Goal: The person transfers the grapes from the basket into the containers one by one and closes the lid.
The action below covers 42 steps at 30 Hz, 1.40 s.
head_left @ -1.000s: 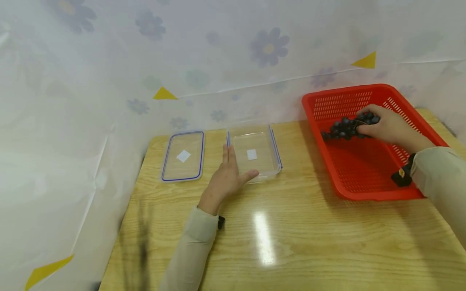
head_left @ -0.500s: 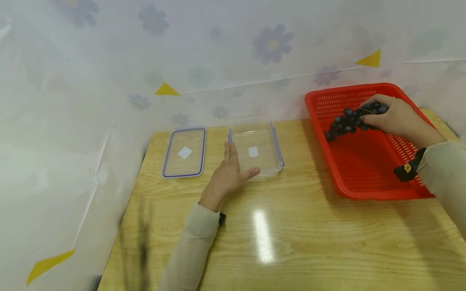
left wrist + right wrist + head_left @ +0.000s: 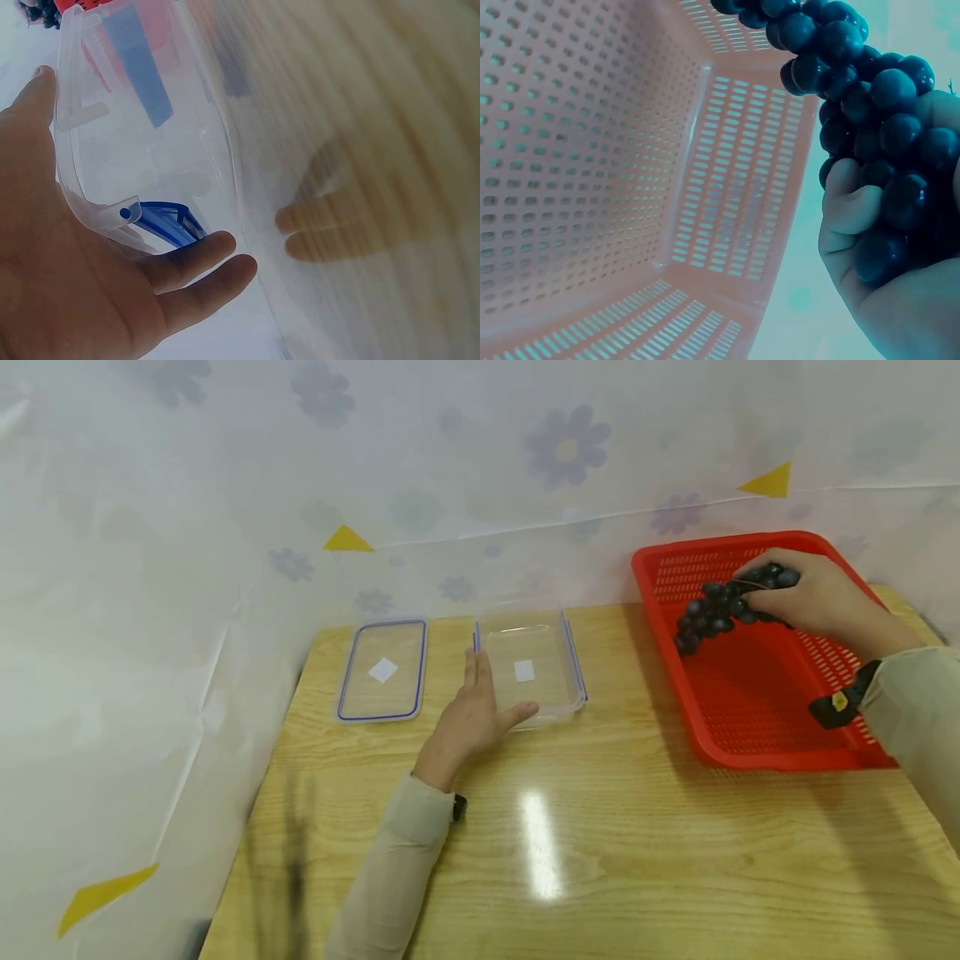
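A bunch of dark grapes (image 3: 711,610) is gripped by my right hand (image 3: 813,593), its fingers curled round the upper part. The bunch hangs over the red basket (image 3: 693,727), its loose end toward the basket's left wall. In the right wrist view the grapes (image 3: 870,112) fill the upper right, and part of the hand is cut off. My left hand (image 3: 468,722) rests with straight fingers against the left side and near corner of a clear plastic container (image 3: 540,643). The left wrist view shows the fingers (image 3: 199,292) beside the container's wall (image 3: 135,172) and a blue-edged clip.
To the left of the container lies a clear lid (image 3: 401,643) with a blue seal and a white label. All stand on a wooden table (image 3: 637,852). A flower-printed white sheet (image 3: 450,468) hangs behind and at the left.
My right hand has lifted the grapes a little up and to the right, and the bunch now hangs more freely. The left hand stays at the container. The head view has shifted slightly.
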{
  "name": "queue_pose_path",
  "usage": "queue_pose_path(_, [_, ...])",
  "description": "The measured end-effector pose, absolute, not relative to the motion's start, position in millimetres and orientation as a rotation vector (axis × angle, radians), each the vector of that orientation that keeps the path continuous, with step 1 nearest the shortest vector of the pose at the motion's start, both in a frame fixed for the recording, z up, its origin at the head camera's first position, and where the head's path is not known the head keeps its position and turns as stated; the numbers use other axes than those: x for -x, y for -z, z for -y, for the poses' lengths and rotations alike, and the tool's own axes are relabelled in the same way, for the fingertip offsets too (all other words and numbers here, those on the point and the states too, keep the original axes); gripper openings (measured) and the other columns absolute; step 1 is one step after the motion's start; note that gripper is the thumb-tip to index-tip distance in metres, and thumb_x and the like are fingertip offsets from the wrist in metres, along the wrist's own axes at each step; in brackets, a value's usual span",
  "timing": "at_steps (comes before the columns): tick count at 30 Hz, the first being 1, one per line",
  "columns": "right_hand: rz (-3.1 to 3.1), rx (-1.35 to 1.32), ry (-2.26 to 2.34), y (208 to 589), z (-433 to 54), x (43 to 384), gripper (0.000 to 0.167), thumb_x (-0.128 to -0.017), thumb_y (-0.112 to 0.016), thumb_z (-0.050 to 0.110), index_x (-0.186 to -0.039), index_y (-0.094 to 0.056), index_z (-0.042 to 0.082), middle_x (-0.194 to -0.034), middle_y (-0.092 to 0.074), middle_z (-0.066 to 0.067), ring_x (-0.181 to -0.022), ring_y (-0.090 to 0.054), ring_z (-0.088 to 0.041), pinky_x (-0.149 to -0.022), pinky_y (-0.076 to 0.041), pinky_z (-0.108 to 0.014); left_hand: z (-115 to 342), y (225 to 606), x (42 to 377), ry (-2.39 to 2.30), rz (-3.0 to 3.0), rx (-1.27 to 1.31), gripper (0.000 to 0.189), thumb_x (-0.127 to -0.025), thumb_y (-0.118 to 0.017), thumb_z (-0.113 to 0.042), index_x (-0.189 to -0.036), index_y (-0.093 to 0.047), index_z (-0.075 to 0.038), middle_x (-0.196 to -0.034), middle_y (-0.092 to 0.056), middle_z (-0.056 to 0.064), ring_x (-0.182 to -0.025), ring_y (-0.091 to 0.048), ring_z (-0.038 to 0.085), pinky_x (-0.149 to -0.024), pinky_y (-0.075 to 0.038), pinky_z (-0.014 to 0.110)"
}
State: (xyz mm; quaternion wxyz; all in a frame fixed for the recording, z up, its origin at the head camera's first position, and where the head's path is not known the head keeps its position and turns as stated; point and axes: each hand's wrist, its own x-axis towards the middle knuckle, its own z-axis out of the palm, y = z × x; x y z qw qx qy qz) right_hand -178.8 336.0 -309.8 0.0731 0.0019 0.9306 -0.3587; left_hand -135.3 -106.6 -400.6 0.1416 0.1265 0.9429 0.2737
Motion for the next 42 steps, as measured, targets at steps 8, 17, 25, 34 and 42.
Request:
queue_pose_path(8, [-2.859, -0.001, 1.172, 297.3, -333.8, 182.2, 0.034, -0.098, -0.065, 0.029, -0.131, -0.062, 0.025, -0.118, -0.054, -0.009, -0.086, -0.050, -0.020, -0.060, -0.048, -0.024, 103.7, 401.4, 135.3, -0.791, -2.717, -0.366, 0.116, -0.092, -0.055, -0.071, -0.159, 0.016, -0.008, -0.160, 0.031, 0.005, -0.120, -0.057, 0.043, -0.055, -0.050, 0.033])
queue_pose_path(17, [-2.836, 0.048, 1.240, 275.1, -314.0, 180.2, 0.048, -0.098, -0.067, 0.033, -0.144, -0.054, 0.036, -0.132, -0.046, -0.014, -0.088, -0.050, -0.018, -0.060, -0.048, -0.021, 102.4, 400.9, 135.8, -0.801, -2.719, -0.362, 0.116, -0.092, -0.056, -0.069, -0.160, 0.015, -0.007, -0.161, 0.030, 0.006, -0.120, -0.058, 0.042, -0.056, -0.050, 0.033])
queue_pose_path(25, [-2.708, 0.167, 1.488, 262.6, -290.4, 181.1, 0.050, -0.098, -0.068, 0.028, -0.146, -0.055, 0.033, -0.119, -0.058, -0.001, -0.080, -0.056, -0.015, -0.057, -0.049, -0.023, 102.0, 401.3, 137.3, -0.790, -2.714, -0.355, 0.118, -0.090, -0.053, -0.074, -0.159, 0.018, -0.010, -0.160, 0.032, 0.004, -0.118, -0.059, 0.040, -0.055, -0.050, 0.032])
queue_pose_path(34, [-2.571, 0.243, 1.650, 259.4, -268.9, 182.6, 0.044, -0.101, -0.064, 0.027, -0.144, -0.056, 0.027, -0.108, -0.054, -0.009, -0.061, -0.059, -0.021, -0.052, -0.055, -0.031, 97.1, 400.7, 136.0, -0.795, -2.709, -0.359, 0.118, -0.090, -0.052, -0.075, -0.159, 0.017, -0.008, -0.161, 0.031, 0.006, -0.115, -0.061, 0.041, -0.056, -0.051, 0.033])
queue_pose_path(42, [-2.646, 0.322, 1.513, 260.4, -256.7, 183.8, 0.050, -0.099, -0.067, 0.029, -0.147, -0.053, 0.030, -0.083, -0.056, -0.007, -0.058, -0.052, -0.022, -0.051, -0.050, -0.031, 95.9, 400.8, 135.7, -0.795, -2.728, -0.351, 0.117, -0.092, -0.055, -0.071, -0.160, 0.015, -0.007, -0.162, 0.029, 0.007, -0.124, -0.056, 0.041, -0.063, -0.053, 0.035])
